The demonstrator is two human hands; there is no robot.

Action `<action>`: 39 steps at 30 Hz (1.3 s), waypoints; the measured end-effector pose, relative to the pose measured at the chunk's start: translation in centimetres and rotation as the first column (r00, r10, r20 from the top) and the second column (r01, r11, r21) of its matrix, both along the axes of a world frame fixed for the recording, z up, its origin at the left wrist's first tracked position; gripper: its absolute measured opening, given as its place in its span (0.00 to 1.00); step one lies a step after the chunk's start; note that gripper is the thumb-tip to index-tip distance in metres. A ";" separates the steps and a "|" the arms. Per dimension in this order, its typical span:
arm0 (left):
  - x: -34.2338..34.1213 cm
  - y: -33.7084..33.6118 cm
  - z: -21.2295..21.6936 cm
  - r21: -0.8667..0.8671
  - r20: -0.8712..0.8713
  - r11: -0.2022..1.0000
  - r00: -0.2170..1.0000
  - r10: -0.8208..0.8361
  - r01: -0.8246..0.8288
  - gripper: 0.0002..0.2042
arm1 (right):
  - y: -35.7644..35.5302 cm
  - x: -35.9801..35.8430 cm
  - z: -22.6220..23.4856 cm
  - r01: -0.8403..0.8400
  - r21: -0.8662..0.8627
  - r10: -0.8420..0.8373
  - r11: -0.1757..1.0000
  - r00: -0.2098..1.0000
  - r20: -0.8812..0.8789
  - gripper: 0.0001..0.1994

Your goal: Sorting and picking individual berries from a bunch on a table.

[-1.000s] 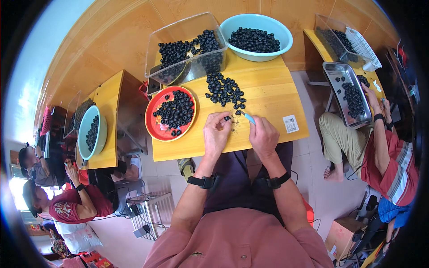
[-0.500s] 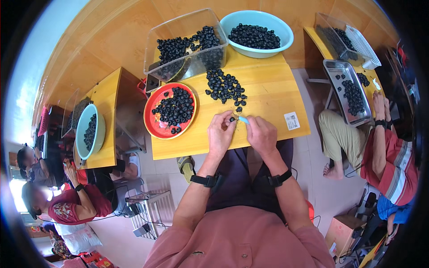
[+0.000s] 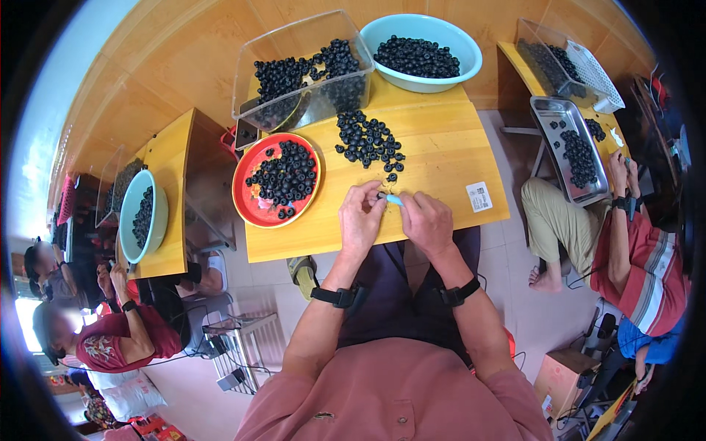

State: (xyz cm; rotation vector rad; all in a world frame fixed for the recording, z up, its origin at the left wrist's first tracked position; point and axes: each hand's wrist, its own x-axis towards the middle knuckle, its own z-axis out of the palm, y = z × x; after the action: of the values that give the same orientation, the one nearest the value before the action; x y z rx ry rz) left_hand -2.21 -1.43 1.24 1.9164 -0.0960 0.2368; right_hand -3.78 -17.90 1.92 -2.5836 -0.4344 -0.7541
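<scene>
Left hand [image 3: 360,219] should pinch one small dark round fruit [image 3: 380,195] firmly while the right hand [image 3: 426,220], gripping what seems a small light-blue tool [image 3: 395,199], works it above the yellow wooden tabletop [image 3: 441,158].

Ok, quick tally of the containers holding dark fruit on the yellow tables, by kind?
Round turquoise basins: 2 (one beyond the loose fruit, one on the left table)
Clear plastic bins: 2 (near, far right)
Red plate: 1
Metal tray: 1
Total: 6
</scene>
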 end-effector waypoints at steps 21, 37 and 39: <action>0.0 0.2 0.0 -0.075 0.043 0.997 0.998 0.036 -0.032 0.11 | 0.1 0.0 -0.4 0.083 0.048 -0.084 0.995 0.996 0.031 0.05; 3.8 12.5 6.3 0.317 0.293 0.863 0.906 0.306 -0.394 0.11 | -0.3 -0.1 -0.6 0.100 0.104 -0.109 0.990 0.990 0.085 0.06; 4.5 11.8 6.8 0.492 0.421 0.755 0.878 0.229 -0.433 0.16 | -0.1 -0.1 -0.4 0.100 0.105 -0.110 0.989 0.990 0.090 0.06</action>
State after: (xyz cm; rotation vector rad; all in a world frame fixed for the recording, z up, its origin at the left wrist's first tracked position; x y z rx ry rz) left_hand 2.33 10.34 8.06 2.4795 -0.0487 0.8738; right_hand -3.86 -18.03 1.48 -2.4997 -0.2831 -0.9152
